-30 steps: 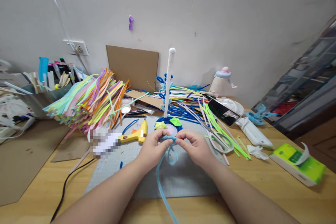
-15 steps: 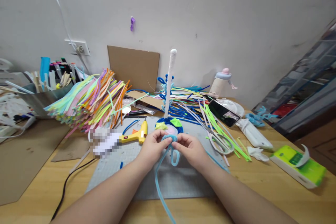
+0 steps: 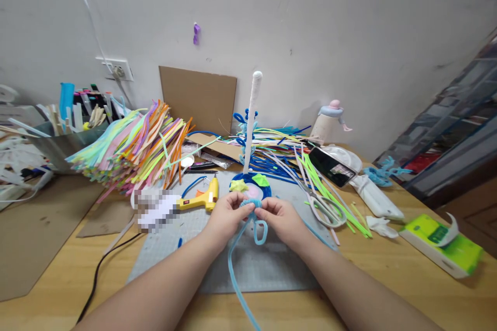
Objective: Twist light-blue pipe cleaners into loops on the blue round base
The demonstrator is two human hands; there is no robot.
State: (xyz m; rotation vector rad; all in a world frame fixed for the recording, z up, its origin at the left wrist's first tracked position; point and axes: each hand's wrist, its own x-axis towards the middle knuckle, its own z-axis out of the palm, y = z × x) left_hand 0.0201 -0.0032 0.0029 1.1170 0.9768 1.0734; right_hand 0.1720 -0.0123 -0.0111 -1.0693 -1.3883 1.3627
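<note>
My left hand (image 3: pixel 225 215) and my right hand (image 3: pixel 280 217) meet over the grey cutting mat (image 3: pixel 186 248), both pinched on a light blue pipe cleaner (image 3: pixel 237 269). Between my fingertips it is wound into a small coil with a loop hanging below it. Its long tail runs down towards me past the mat's front edge. Just behind my hands stands a blue round base (image 3: pixel 248 186) with yellow-green bits and a pink patch on it. A tall white fuzzy post (image 3: pixel 251 114) rises from that base.
A yellow glue gun (image 3: pixel 198 199) lies left of my hands, its black cord trailing over the wooden table (image 3: pixel 388 269). Scissors (image 3: pixel 326 207), a phone (image 3: pixel 332 165) and green pipe cleaners lie right. A big pile of coloured pipe cleaners (image 3: pixel 132 147) sits back left. A green tissue pack (image 3: pixel 442 243) lies far right.
My hands have closed in a little on the coil, and the loop under it has shifted slightly right and hangs lower. The tail swung a bit left.
</note>
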